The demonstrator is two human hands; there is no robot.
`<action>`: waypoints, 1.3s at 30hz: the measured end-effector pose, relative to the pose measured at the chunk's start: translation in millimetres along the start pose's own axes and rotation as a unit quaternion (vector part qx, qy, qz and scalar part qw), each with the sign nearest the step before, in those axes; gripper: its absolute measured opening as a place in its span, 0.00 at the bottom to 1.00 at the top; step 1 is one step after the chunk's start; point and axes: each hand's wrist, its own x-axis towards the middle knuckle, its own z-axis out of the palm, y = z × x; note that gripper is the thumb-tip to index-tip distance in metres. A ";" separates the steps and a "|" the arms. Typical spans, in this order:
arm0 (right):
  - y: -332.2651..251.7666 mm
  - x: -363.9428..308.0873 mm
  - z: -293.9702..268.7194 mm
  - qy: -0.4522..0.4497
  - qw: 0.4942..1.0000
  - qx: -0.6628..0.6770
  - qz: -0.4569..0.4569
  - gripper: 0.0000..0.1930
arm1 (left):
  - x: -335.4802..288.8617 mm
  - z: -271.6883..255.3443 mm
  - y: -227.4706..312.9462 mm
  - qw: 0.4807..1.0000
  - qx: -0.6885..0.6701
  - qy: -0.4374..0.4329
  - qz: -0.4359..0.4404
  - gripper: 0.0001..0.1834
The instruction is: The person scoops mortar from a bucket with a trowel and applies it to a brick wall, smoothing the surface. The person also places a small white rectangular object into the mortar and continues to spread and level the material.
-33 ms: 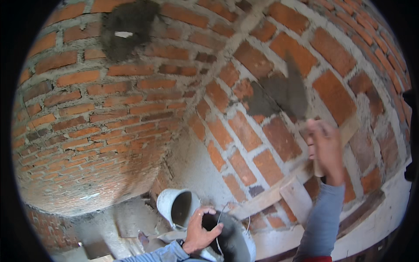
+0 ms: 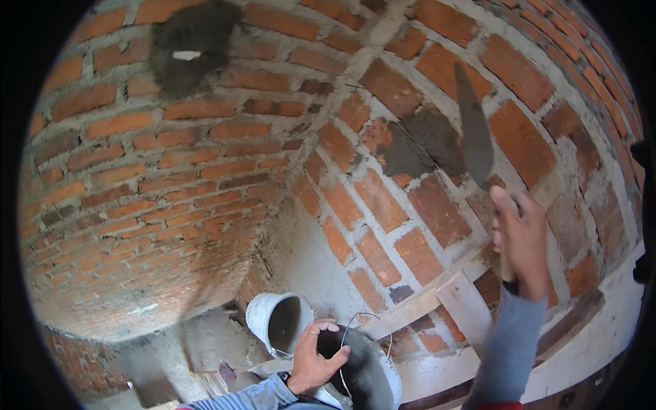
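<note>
My right hand (image 2: 523, 236) is closed around the handle of a pointing trowel. Its grey, narrow blade (image 2: 474, 130) points up in front of the brick wall, just right of a fresh patch of wet mortar (image 2: 420, 147). A thin dark line crosses that patch. Low in the view, my left hand (image 2: 314, 359) grips the near-left rim of a mortar bucket (image 2: 391, 376), fingers and thumb curved at its mouth. Grey mortar (image 2: 365, 372) lies inside, and the bucket's wire handle (image 2: 352, 316) stands up over the opening.
Another whitish bucket (image 2: 256, 316) is tilted beside the first. Wooden boards (image 2: 417, 304) run along the lower part of the right wall. On the left brick wall (image 2: 116, 123), a dark mortar patch (image 2: 205, 27) surrounds a bright opening (image 2: 186, 55). Below lies a grey floor (image 2: 205, 335).
My right hand has shifted slightly right. The trowel blade has come off the mortar patch and turned, now looking narrower. My left hand has stayed on the bucket.
</note>
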 end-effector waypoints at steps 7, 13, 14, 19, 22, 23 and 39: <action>60.8 -146.2 -111.9 -0.141 0.927 -0.329 -0.111 0.18 | 3.2 10.2 -1.9 0.999 -0.034 0.009 0.016 0.24; 135.8 -216.4 -106.8 -0.324 0.859 -0.359 -0.168 0.17 | -11.7 21.8 9.2 0.990 -0.138 -0.008 -0.001 0.27; 147.8 -230.7 -97.7 -0.335 0.840 -0.403 -0.141 0.13 | -16.0 27.2 14.6 0.990 -0.136 -0.020 0.022 0.28; 195.8 -297.0 -53.4 -0.399 0.735 -0.520 -0.176 0.12 | -55.4 54.2 45.0 0.986 -0.030 -0.086 0.138 0.24; 216.6 -319.7 -53.0 -0.403 0.755 -0.480 -0.195 0.11 | -71.4 59.6 48.8 0.972 -0.023 -0.136 0.191 0.22; 220.2 -322.7 -57.3 -0.370 0.775 -0.465 -0.216 0.11 | -73.8 59.6 47.4 0.974 -0.030 -0.131 0.184 0.23; 205.1 -318.4 -50.1 -0.271 0.892 -0.341 -0.120 0.19 | -71.5 66.3 53.8 0.988 -0.137 -0.023 0.069 0.37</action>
